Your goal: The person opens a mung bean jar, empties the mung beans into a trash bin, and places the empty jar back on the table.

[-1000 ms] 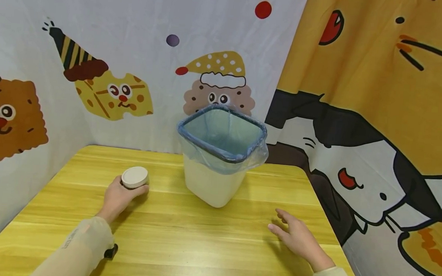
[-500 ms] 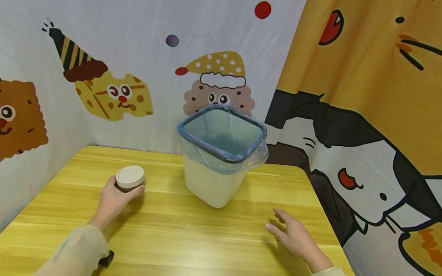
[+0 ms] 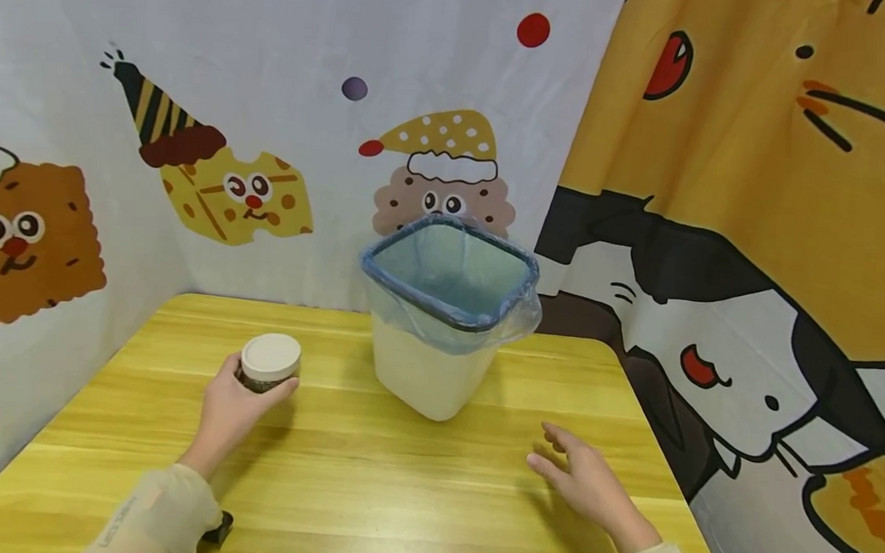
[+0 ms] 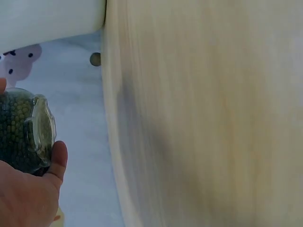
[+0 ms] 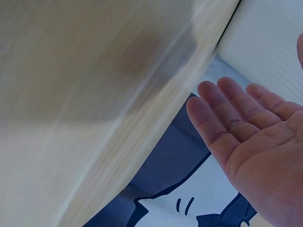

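My left hand (image 3: 236, 412) grips a clear jar (image 3: 268, 363) with a white lid, left of the bin. In the left wrist view the jar (image 4: 21, 130) is packed with small green beans, and its glass base shows apart from the tabletop. Fingers and thumb curl round its side; the hand partly covers it. On the right, my right hand (image 3: 589, 489) hovers over the table with nothing in it. Its fingers (image 5: 220, 106) are nearly straight in the right wrist view.
A white bin (image 3: 426, 376) lined with a translucent blue bag (image 3: 448, 314) stands toward the back of the wood-grain table (image 3: 371, 490). Behind the table hangs a printed white curtain (image 3: 275, 34); a yellow one (image 3: 719, 157) hangs at the right.
The left hand has raised the jar, and more of its glass side shows below the lid. My right hand has shifted slightly left. The head view has tilted a little.
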### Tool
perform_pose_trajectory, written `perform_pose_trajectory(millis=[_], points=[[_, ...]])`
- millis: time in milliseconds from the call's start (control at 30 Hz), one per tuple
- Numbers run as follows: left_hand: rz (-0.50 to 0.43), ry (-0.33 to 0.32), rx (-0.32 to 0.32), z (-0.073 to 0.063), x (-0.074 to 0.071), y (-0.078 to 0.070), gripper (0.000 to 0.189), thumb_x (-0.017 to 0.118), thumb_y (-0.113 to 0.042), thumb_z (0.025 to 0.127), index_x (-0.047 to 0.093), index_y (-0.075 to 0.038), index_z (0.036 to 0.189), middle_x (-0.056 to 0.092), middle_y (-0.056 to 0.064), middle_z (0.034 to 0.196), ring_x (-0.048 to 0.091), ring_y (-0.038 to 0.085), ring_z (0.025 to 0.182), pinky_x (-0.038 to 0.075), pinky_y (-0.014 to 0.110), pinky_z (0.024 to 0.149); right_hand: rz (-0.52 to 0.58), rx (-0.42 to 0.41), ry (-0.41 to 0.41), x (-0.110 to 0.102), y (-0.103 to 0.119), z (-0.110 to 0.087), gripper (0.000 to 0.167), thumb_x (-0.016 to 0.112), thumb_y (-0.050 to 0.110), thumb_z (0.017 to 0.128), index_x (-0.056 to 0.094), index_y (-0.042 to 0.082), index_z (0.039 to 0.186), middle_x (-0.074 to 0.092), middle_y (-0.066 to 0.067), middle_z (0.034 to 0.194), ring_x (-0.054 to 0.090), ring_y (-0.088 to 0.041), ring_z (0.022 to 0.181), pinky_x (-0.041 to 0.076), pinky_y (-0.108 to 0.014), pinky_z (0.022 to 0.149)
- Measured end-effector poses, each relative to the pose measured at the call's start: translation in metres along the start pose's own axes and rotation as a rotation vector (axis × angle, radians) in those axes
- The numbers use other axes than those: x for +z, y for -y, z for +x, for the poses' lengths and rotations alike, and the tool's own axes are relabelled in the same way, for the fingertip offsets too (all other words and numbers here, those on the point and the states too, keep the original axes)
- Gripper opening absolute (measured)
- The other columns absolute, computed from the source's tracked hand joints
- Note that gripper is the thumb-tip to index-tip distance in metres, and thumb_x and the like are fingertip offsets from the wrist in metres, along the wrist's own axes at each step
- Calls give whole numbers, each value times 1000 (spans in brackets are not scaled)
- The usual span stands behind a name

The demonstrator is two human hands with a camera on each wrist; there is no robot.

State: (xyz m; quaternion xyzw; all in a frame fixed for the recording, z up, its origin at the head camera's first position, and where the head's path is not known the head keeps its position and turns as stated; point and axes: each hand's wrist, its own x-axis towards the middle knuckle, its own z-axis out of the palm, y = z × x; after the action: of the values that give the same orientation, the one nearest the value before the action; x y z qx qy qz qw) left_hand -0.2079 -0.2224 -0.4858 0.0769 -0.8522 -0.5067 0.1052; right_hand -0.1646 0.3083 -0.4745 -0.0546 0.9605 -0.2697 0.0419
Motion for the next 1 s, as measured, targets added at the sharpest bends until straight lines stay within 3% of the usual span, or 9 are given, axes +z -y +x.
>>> perform_pose_trajectory(millis=[400,667,1000], points=[[9,-66,9,-18,8,-10,105,90,-47,84,36,0,161,52,30,153,54,48,138,49,69,108,64,-54,-16,13,8,-3,70,68,48,104,52,5,157,61,-18,154,64,-39,136,55,-57,110],[41,-131,56,-26,20,-28,99,92,-41,82,43,0,157,58,30,147,60,48,131,54,67,103,68,-71,-24,13,17,-4,73,67,51,103,51,6,158,62,-19,152,61,-39,139,53,-58,112],[41,-140,106,-35,34,-45,94,94,-36,81,46,1,153,62,29,143,63,47,127,55,66,101,77,-87,-33,10,29,-7,71,68,52,102,52,10,157,60,-14,156,61,-38,139,54,-57,111]])
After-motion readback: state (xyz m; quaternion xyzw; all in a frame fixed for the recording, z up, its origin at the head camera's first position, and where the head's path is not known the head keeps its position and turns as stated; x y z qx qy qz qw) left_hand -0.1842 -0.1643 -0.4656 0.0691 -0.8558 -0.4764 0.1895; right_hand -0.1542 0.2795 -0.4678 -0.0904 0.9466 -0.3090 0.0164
